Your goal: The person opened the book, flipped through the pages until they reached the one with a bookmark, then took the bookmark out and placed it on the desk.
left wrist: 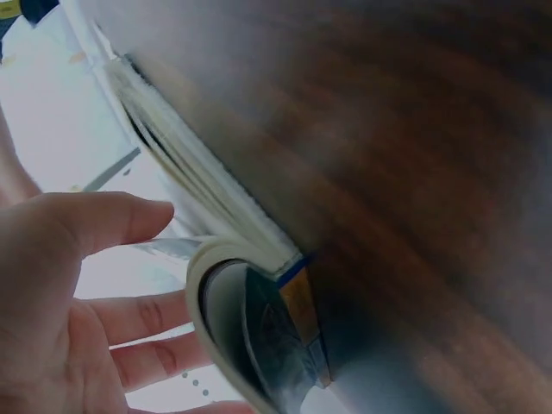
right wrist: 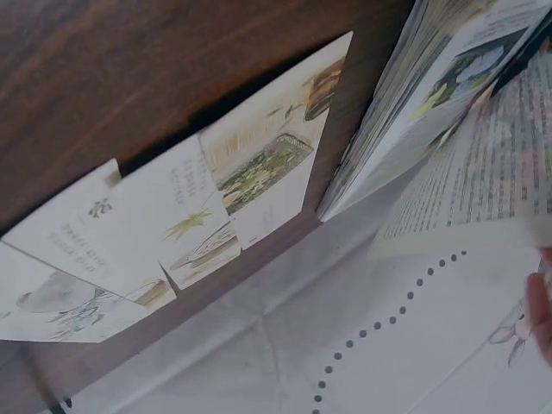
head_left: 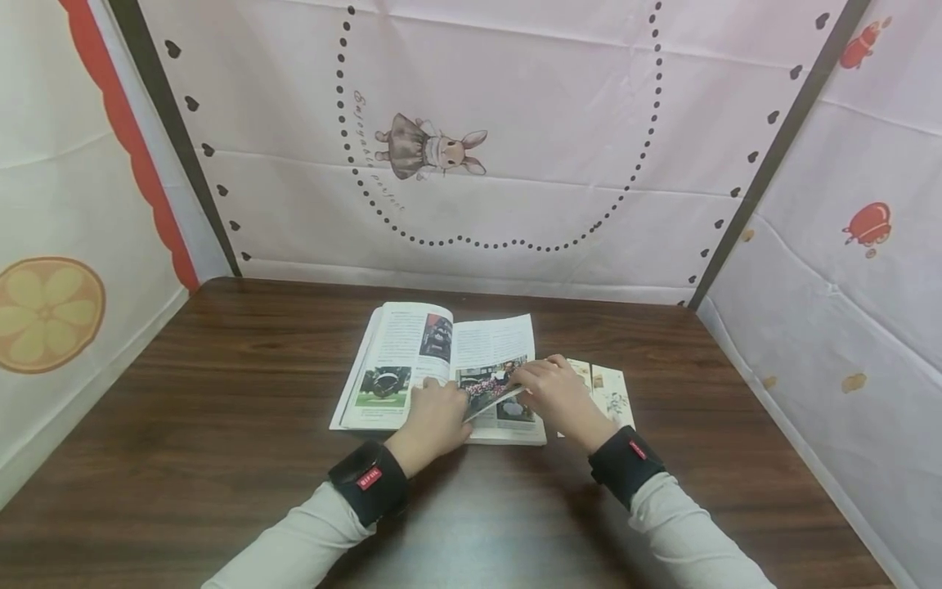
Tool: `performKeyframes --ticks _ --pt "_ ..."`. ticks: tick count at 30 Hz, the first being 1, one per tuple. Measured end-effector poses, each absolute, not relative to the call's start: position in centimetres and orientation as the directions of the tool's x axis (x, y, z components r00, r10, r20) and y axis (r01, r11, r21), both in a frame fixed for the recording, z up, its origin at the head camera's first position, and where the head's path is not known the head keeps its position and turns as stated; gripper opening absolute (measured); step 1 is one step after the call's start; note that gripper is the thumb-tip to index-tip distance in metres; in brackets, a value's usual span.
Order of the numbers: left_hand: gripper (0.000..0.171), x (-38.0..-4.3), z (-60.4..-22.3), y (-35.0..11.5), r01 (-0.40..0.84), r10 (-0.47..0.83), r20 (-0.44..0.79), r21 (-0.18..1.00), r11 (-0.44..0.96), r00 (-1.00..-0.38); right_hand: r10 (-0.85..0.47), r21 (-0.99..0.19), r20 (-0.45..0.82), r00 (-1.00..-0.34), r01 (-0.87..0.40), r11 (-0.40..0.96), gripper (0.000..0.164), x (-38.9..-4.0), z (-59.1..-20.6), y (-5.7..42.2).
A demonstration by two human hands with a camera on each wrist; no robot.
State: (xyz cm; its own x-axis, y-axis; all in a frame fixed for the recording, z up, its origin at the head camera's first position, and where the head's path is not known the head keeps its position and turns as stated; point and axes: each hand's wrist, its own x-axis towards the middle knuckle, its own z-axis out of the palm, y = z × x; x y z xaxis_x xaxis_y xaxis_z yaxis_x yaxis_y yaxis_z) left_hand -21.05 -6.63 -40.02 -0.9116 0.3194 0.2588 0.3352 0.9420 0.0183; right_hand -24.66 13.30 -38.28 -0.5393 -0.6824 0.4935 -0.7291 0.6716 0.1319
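Note:
An open book with printed text and colour photos lies on the table. My left hand rests on its left pages beside the spine; in the left wrist view its thumb stretches out and its fingers lie against the curved pages. On the right side, my right hand holds a page by its outer edge, and that page is raised off the stack. In the right wrist view the lifted page shows lines of text, with only a bit of the fingers visible.
Several illustrated cards lie overlapping on the brown wooden table, just right of the book and partly behind the right hand in the head view. A printed white cloth hangs behind the table and more cloth stands at both sides.

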Motion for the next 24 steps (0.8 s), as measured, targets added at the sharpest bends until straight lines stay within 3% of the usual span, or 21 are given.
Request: performKeyframes --ticks 6,13,17,24 --pt "0.027 -21.2 -39.9 -7.0 0.339 0.309 0.257 0.08 0.937 -0.915 -0.521 -0.064 0.463 -0.717 -0.613 0.787 0.046 -24.9 -38.5 13.9" --pt "0.019 -21.4 -40.0 -7.2 0.338 0.302 0.27 0.097 0.936 -0.914 -0.447 -0.17 0.261 -0.855 -0.497 0.851 0.074 -25.0 -39.1 13.7" --pt "0.021 -21.6 -40.2 -7.2 0.329 0.294 0.272 0.094 0.94 -0.916 -0.467 -0.207 0.104 -0.878 -0.478 0.854 0.077 -24.6 -39.4 13.5" --pt "0.027 -21.6 -40.0 -7.3 0.305 0.248 0.334 0.128 0.944 -0.909 -0.546 -0.199 -0.05 -0.836 -0.528 0.826 0.063 -24.2 -40.8 13.3"
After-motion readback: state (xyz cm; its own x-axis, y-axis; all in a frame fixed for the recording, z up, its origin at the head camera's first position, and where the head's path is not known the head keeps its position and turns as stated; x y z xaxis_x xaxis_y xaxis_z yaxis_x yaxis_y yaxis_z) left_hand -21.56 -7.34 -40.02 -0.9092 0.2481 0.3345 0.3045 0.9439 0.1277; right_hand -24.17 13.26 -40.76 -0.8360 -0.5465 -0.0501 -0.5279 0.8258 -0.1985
